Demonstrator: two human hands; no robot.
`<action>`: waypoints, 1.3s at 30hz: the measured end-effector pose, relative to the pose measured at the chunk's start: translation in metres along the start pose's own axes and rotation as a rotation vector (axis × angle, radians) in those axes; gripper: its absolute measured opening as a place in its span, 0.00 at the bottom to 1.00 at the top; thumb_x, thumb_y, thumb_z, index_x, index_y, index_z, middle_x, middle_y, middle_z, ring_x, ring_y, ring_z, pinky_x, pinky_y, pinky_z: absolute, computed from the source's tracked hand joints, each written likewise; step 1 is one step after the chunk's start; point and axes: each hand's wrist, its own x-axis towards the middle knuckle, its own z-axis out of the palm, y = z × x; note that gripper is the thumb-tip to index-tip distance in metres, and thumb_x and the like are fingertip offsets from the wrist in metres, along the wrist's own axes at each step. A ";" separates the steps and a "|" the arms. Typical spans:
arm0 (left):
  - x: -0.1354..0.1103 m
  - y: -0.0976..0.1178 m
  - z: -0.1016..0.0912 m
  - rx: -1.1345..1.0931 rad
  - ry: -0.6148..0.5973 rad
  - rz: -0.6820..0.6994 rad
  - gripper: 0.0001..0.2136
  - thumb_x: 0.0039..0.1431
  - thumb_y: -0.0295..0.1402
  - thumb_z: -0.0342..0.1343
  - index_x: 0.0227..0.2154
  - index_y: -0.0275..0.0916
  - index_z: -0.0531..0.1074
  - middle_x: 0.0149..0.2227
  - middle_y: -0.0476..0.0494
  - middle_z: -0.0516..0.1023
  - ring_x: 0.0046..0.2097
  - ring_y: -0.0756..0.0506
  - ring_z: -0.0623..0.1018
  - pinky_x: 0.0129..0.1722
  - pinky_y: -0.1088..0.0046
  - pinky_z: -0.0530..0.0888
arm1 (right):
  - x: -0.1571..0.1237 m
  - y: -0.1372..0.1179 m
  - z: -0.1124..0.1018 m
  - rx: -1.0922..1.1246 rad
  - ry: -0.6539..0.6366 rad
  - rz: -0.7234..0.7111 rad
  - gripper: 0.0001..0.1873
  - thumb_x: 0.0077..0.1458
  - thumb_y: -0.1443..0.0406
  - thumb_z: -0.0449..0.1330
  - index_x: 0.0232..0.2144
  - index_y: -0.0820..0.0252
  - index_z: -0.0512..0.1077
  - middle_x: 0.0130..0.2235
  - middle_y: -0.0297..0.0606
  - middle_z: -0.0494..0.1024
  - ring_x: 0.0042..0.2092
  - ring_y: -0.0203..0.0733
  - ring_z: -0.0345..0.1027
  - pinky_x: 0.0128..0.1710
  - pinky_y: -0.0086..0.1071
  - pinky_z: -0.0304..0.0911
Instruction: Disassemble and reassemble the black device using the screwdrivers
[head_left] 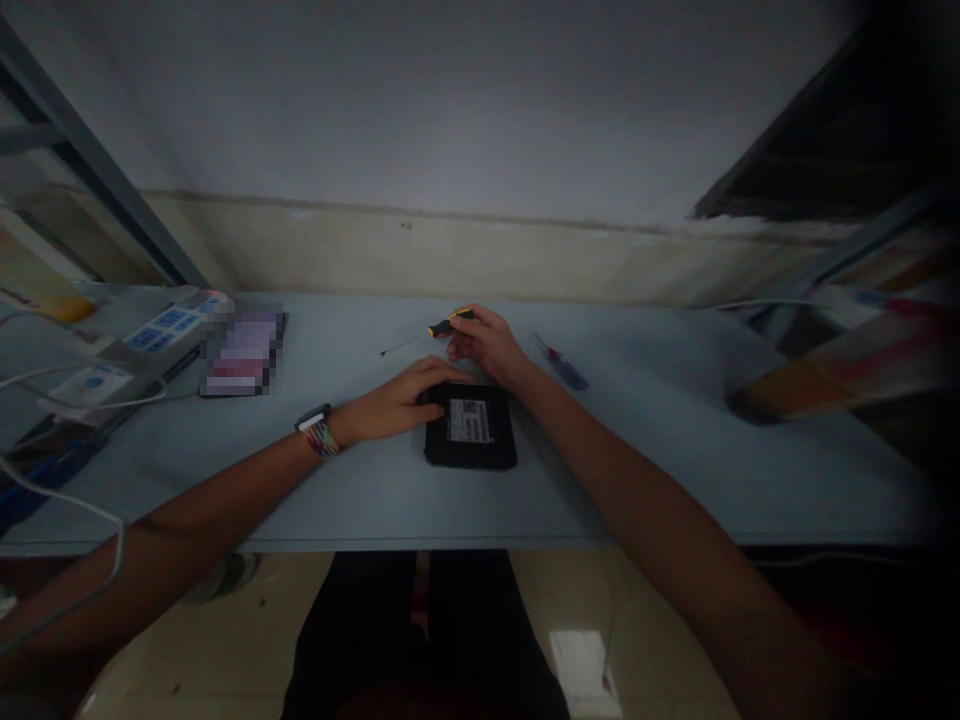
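Note:
A flat black box [502, 435] with rounded corners and a white printed label [470, 421] lies on the desk. My left hand [401, 402] grips its far left part, thumb on top and fingers along the far edge. Just beyond the box, my right hand [486, 345] holds a screwdriver [444, 326] by its black and yellow handle. The thin shaft points left, its tip apart from the box and near the desk. To the right of my right hand lies a second screwdriver [564, 368] with a translucent bluish handle with some red.
On the left of the desk [360, 510] are a phone [238, 352], a white power strip [161, 335] and loose white cables [82, 400]. A blurred orange-and-clear item [795, 385] stands at the right. The wall [450, 250] closes off the back; metal posts rise at both sides.

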 end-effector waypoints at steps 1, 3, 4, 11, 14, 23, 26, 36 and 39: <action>0.001 0.000 -0.001 -0.055 0.046 -0.020 0.20 0.70 0.35 0.58 0.62 0.45 0.74 0.61 0.37 0.76 0.65 0.35 0.73 0.69 0.47 0.66 | 0.001 -0.001 -0.003 0.045 0.048 -0.011 0.21 0.48 0.54 0.77 0.35 0.56 0.73 0.36 0.36 0.87 0.27 0.34 0.73 0.28 0.30 0.72; 0.004 -0.001 -0.004 -0.160 0.151 -0.079 0.14 0.68 0.33 0.59 0.54 0.41 0.78 0.55 0.38 0.80 0.59 0.38 0.77 0.65 0.53 0.71 | 0.003 -0.003 -0.009 0.108 0.124 -0.031 0.19 0.49 0.55 0.76 0.35 0.55 0.72 0.36 0.34 0.87 0.26 0.34 0.71 0.27 0.30 0.71; 0.005 -0.002 -0.006 -0.205 0.203 -0.120 0.11 0.66 0.33 0.59 0.50 0.40 0.79 0.51 0.39 0.81 0.55 0.40 0.79 0.60 0.57 0.74 | 0.004 -0.004 -0.013 0.124 0.147 -0.038 0.18 0.50 0.55 0.75 0.35 0.54 0.72 0.36 0.34 0.86 0.25 0.33 0.71 0.27 0.30 0.71; 0.005 -0.016 -0.020 -0.471 0.574 -0.392 0.11 0.57 0.32 0.62 0.43 0.38 0.74 0.37 0.47 0.78 0.30 0.50 0.79 0.25 0.76 0.75 | 0.005 -0.005 -0.020 0.172 0.208 -0.046 0.15 0.50 0.57 0.71 0.34 0.54 0.71 0.31 0.31 0.83 0.25 0.33 0.69 0.26 0.30 0.69; 0.006 -0.016 -0.022 -0.512 0.589 -0.388 0.17 0.55 0.32 0.65 0.48 0.39 0.75 0.44 0.44 0.80 0.34 0.49 0.82 0.29 0.74 0.80 | 0.004 -0.003 -0.017 0.166 0.200 -0.065 0.15 0.49 0.57 0.71 0.34 0.54 0.72 0.30 0.30 0.82 0.24 0.33 0.68 0.25 0.30 0.68; 0.009 -0.009 -0.022 -0.534 0.591 -0.403 0.11 0.58 0.36 0.67 0.41 0.37 0.78 0.43 0.41 0.81 0.36 0.48 0.82 0.31 0.74 0.80 | 0.005 0.000 -0.012 0.127 0.198 -0.095 0.17 0.51 0.56 0.72 0.33 0.54 0.69 0.29 0.31 0.81 0.23 0.33 0.68 0.24 0.30 0.67; 0.009 -0.008 -0.022 -0.540 0.602 -0.408 0.10 0.57 0.36 0.67 0.38 0.37 0.78 0.41 0.43 0.80 0.36 0.48 0.82 0.30 0.74 0.80 | 0.005 0.001 -0.012 0.119 0.200 -0.098 0.16 0.52 0.56 0.72 0.33 0.54 0.69 0.29 0.31 0.81 0.23 0.33 0.68 0.24 0.29 0.67; 0.008 -0.014 -0.024 -0.500 0.627 -0.399 0.10 0.58 0.37 0.67 0.37 0.38 0.77 0.40 0.43 0.80 0.36 0.49 0.81 0.31 0.74 0.80 | 0.005 0.001 -0.014 0.123 0.218 -0.100 0.17 0.54 0.56 0.71 0.32 0.53 0.67 0.29 0.30 0.81 0.23 0.33 0.68 0.24 0.29 0.68; 0.007 -0.016 -0.023 -0.495 0.634 -0.390 0.10 0.58 0.38 0.69 0.37 0.37 0.78 0.40 0.44 0.80 0.36 0.49 0.81 0.31 0.75 0.80 | 0.006 0.001 -0.014 0.129 0.230 -0.101 0.17 0.53 0.56 0.72 0.33 0.53 0.67 0.29 0.30 0.81 0.23 0.33 0.68 0.24 0.30 0.68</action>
